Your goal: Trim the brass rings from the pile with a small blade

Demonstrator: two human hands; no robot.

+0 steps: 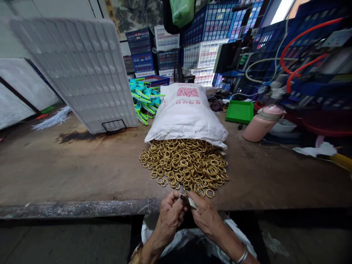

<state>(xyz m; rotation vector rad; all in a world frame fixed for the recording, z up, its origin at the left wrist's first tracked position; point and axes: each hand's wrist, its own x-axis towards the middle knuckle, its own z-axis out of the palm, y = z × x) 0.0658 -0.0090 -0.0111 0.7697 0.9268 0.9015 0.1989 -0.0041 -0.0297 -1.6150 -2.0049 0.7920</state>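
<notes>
Metal piece [188, 201] clamped by left hand [170, 216], right hand [206, 218] fingers [196, 200]; worn workbench [82, 168], crates [202, 55] behind.

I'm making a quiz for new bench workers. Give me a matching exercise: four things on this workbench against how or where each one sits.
1 white sack
2 brass-coloured rings
3 green tray
4 white grid tray

A propped upright, at left
B heaped before the sack's mouth
C flat, right of the sack
D lying mid-bench, mouth open

Pairs: 1-D, 2-B, 3-C, 4-A
</notes>
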